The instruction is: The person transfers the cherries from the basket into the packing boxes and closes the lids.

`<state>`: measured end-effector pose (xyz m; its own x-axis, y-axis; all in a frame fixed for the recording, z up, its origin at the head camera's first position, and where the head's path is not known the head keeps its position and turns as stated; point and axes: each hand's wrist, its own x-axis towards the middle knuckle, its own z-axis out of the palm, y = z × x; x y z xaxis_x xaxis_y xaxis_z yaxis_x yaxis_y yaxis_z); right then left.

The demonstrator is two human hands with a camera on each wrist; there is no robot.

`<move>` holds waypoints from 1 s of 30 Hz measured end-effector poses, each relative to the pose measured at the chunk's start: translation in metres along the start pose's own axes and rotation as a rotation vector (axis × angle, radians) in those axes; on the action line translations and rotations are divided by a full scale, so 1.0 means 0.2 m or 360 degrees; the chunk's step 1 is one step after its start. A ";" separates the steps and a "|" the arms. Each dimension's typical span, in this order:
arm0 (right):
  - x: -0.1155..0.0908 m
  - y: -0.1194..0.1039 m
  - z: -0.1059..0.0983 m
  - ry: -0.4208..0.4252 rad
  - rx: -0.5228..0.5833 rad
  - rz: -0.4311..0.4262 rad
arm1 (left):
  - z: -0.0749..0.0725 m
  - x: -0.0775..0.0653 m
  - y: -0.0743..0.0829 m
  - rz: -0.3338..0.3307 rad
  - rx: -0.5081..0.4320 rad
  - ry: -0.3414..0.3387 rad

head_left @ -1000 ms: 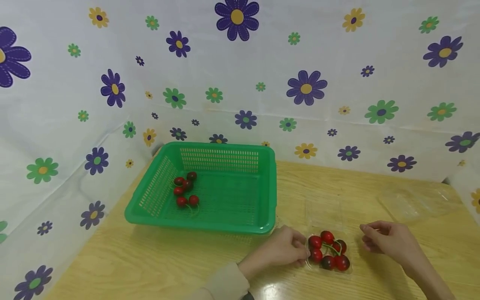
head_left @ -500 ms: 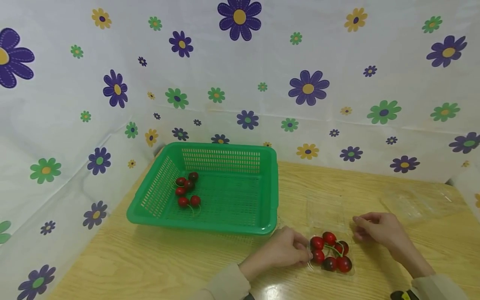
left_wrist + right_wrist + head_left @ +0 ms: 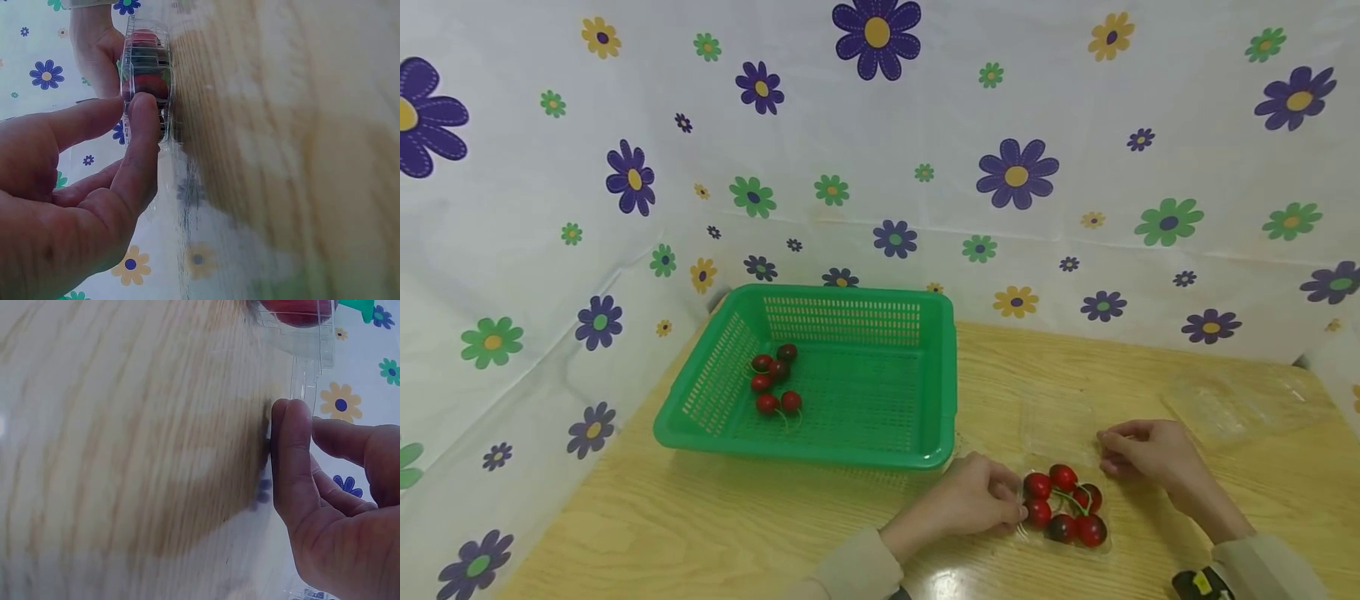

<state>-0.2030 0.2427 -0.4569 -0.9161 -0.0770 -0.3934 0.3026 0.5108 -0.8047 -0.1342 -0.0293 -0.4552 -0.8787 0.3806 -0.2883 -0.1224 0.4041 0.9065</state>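
Observation:
A clear plastic clamshell box (image 3: 1060, 547) lies open on the table, several dark red cherries (image 3: 1037, 512) with green stems in its base. Its lid (image 3: 1060, 421) is spread flat on the far side. At the left side of the base, my left hand (image 3: 973, 498) pinches the rim between thumb and forefinger; the left wrist view has the box wall (image 3: 147, 56) right at those fingertips. My right hand (image 3: 1150, 454) is at the lid's right edge. In the right wrist view, its thumb and forefinger pinch the lid's thin edge (image 3: 304, 381).
A green plastic basket (image 3: 850, 457) stands left of the box, with several more cherries (image 3: 767, 404) in its left part. More clear plastic packaging (image 3: 1232, 404) lies at the table's back right. A white flowered cloth (image 3: 850, 117) rises behind the wooden table (image 3: 722, 533).
My right hand has moved left and away from me, from beside the box to the lid's edge. The box has shifted slightly right. My left hand has stayed at its left rim.

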 end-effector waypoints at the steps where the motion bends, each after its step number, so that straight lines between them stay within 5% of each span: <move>1: 0.00 0.00 0.00 -0.0002 -0.0001 -0.0003 | 0.00 0.00 0.00 0.0003 -0.0008 0.0001; 21: -0.01 -0.01 -0.01 0.0011 0.0114 -0.0058 | 0.01 0.00 0.01 -0.0034 -0.0095 0.0001; 30: -0.07 -0.01 0.00 0.0052 0.0072 -0.0204 | 0.01 0.00 0.00 -0.0027 -0.0065 0.0009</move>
<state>-0.1913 0.2425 -0.4500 -0.9559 -0.1110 -0.2719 0.1934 0.4591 -0.8671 -0.1329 -0.0272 -0.4552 -0.8789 0.3690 -0.3023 -0.1562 0.3761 0.9133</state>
